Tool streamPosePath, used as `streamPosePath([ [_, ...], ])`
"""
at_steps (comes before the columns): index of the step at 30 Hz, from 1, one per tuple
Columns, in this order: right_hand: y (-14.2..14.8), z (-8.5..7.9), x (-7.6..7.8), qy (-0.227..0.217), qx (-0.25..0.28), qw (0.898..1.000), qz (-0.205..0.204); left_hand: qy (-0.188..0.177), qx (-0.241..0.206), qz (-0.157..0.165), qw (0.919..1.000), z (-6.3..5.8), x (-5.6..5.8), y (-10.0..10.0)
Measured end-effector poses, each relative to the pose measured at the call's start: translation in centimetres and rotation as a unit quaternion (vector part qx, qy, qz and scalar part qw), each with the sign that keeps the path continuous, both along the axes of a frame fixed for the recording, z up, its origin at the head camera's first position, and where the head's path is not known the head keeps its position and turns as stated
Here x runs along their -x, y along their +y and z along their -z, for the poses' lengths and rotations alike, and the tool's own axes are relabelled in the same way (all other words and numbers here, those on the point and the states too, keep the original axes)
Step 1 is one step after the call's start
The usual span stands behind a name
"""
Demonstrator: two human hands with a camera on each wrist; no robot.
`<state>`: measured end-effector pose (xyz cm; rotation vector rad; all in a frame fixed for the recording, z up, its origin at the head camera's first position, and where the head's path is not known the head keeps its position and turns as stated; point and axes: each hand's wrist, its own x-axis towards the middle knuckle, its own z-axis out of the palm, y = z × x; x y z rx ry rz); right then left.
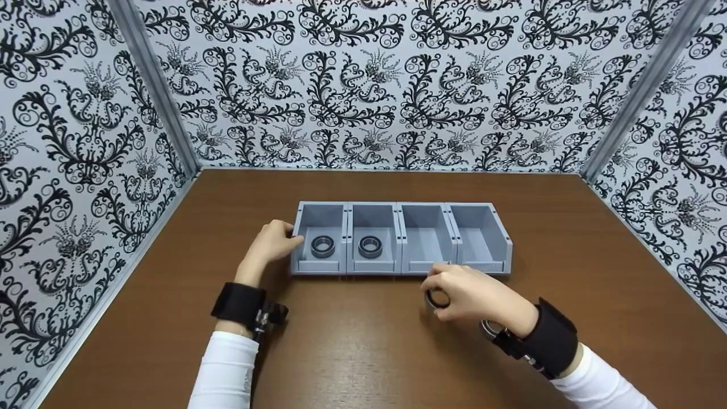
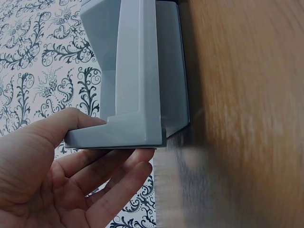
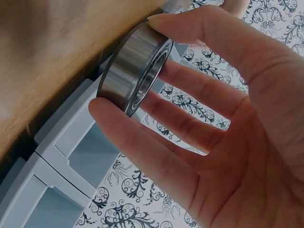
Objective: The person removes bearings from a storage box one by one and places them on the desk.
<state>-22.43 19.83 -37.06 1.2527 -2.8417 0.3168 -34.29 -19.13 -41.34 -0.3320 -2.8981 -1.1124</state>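
My left hand [image 1: 271, 241] holds the side wall of the leftmost grey bin [image 1: 318, 266], thumb over the wall's edge and fingers on its outer side. In the left wrist view that bin's wall [image 2: 114, 136] lies between thumb and fingers. My right hand [image 1: 471, 291] pinches a ball bearing [image 3: 126, 69] between thumb and fingertips, just in front of the bins. One bearing [image 1: 322, 255] lies in the leftmost bin. Another bearing [image 1: 370, 254] sits in the second bin. A further bearing [image 1: 484, 329] is partly hidden under my right wrist.
Several grey bins stand joined in a row on the brown table [image 1: 352, 341]; the third bin [image 1: 429, 265] and the rightmost bin [image 1: 483, 266] are at the right. Patterned walls [image 1: 369, 85] enclose the table at the back and sides. Black straps with cameras sit on both wrists.
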Motion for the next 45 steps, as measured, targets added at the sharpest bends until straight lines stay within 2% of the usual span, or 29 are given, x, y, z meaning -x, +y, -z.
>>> streamPosePath([
  [8,0.1,0.5,-0.3,-0.03,0.007,1.0,-0.004,0.0,0.001,-0.001,1.0,0.0,0.0,0.0],
  [15,0.2,1.1,-0.3,-0.025,0.01,1.0,-0.013,0.001,0.0,0.0,1.0,-0.1,0.0,0.1],
  [24,0.3,2.0,-0.5,-0.048,0.01,0.999,-0.021,0.007,0.004,0.0,1.0,-0.1,0.0,0.1],
  [33,0.2,2.8,-0.8,-0.045,0.0,0.999,-0.023,0.01,0.004,-0.002,0.9999,-0.1,-0.2,0.1],
  [45,0.3,3.3,-0.8,-0.066,-0.003,0.997,-0.031,0.01,0.003,-0.002,0.9999,0.0,-0.1,0.1],
])
